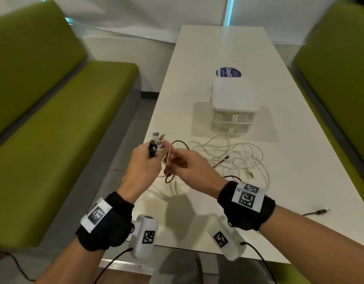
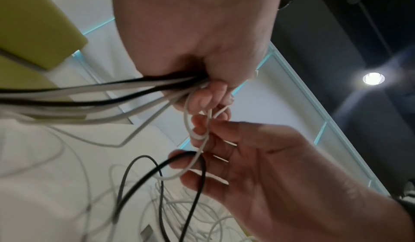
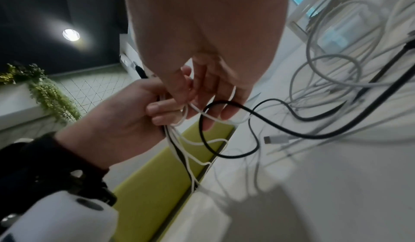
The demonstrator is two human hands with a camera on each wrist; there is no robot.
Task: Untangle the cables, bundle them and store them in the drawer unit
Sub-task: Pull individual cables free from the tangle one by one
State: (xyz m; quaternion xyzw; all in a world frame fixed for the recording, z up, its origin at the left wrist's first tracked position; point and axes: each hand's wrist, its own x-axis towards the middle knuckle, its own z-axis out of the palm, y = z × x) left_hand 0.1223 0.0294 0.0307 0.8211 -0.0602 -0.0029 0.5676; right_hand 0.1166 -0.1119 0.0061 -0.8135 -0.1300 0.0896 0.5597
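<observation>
Clearly, several cable ends are being gripped in the left hand [image 1: 143, 160], its fingers curled round the black and white cables [image 2: 94, 93], with the plugs [image 1: 157, 140] sticking up. One thin white strand [image 3: 195, 109] is being pinched by the right hand [image 1: 190, 167]. The loose tangle [image 1: 234, 154] is lying on the table [image 1: 218, 48], just before the drawer unit [image 1: 233, 105]. The cables are probably light, limp and easily snagged, so they are best held near the plugs.

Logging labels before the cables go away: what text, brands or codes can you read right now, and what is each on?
"ClayG", cut off by the drawer unit: on the round blue sticker on the table.
Smaller print on that sticker: too blurred to read.
Square black-and-white code markers on the wristbands and wrist cameras: patterns only, no letters.
Nothing readable on the cables.
</observation>
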